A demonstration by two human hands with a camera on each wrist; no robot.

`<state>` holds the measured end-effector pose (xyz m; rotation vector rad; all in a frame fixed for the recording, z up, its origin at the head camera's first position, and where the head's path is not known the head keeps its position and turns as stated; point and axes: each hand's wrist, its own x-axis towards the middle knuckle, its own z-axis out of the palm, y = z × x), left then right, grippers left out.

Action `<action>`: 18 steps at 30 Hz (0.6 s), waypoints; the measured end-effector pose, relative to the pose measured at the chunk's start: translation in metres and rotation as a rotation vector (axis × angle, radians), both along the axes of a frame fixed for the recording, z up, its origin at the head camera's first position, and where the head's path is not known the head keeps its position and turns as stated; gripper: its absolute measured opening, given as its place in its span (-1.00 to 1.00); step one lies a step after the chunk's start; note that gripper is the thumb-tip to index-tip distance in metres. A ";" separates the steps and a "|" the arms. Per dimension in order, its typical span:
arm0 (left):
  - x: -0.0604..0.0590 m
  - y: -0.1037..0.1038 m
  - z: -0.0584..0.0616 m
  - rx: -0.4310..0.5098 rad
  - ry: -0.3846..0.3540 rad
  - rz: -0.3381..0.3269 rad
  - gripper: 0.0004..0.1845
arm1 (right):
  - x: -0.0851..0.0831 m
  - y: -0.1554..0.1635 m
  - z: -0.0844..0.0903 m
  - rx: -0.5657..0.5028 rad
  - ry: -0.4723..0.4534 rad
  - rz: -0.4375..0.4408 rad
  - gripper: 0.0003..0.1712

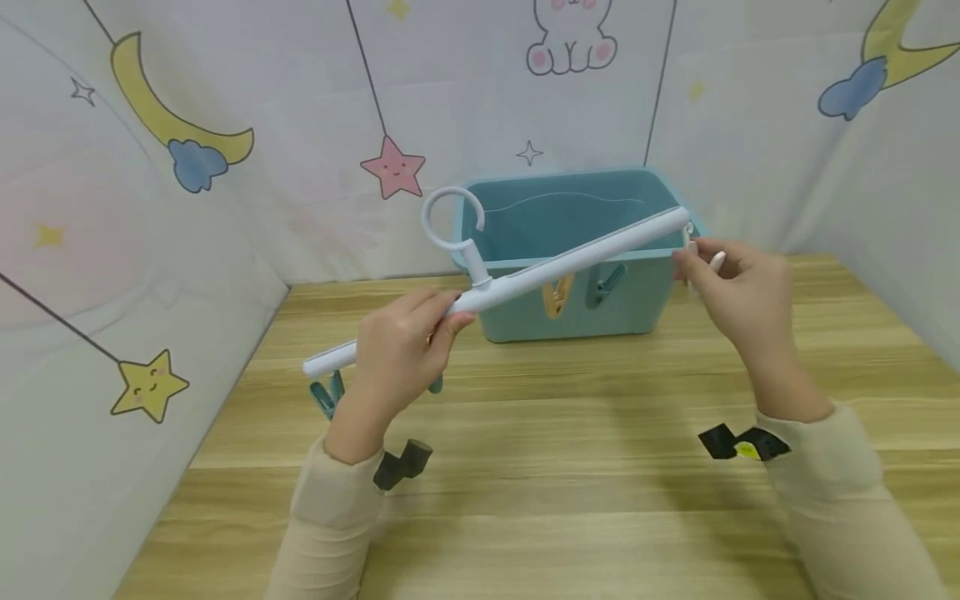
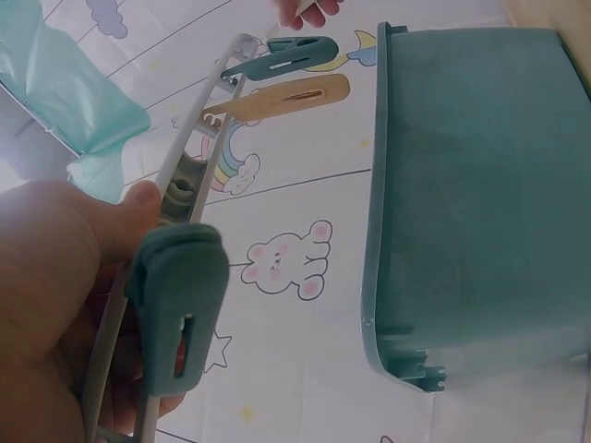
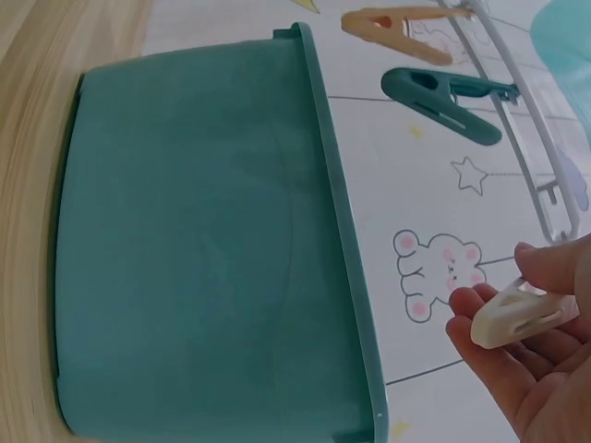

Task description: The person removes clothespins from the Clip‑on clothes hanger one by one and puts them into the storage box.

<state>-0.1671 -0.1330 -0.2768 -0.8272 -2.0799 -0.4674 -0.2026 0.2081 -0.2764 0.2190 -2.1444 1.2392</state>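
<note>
A white bar hanger (image 1: 585,254) with a round hook (image 1: 429,218) is held at a slant above the table, its right end higher. My left hand (image 1: 401,342) grips the bar just left of the hook. Clips hang under it: an orange clip (image 1: 557,293) and a teal clip (image 1: 606,285) on the right part, another teal clip (image 1: 327,396) near the left end. In the left wrist view a teal clip (image 2: 180,314) hangs close by the left fingers. My right hand (image 1: 750,292) pinches a white clip (image 3: 522,318) at the bar's right end; whether it is hooked on is unclear.
Behind the hanger a teal plastic bin (image 1: 577,321) stands on the wooden table (image 1: 570,500), against a white cloth backdrop (image 1: 300,100) printed with moons, stars and a bear. Cloth walls also rise at left and right.
</note>
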 end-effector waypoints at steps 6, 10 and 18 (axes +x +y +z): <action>0.001 -0.001 0.002 0.000 -0.002 0.005 -0.71 | -0.009 0.007 0.008 -0.055 -0.134 0.050 -0.54; 0.002 -0.003 0.002 -0.001 -0.007 0.007 -0.71 | -0.015 0.011 0.012 -0.066 -0.194 0.062 -0.51; 0.001 -0.008 0.004 0.005 -0.007 -0.007 -0.73 | -0.031 0.018 0.024 -0.007 -0.302 0.075 -0.37</action>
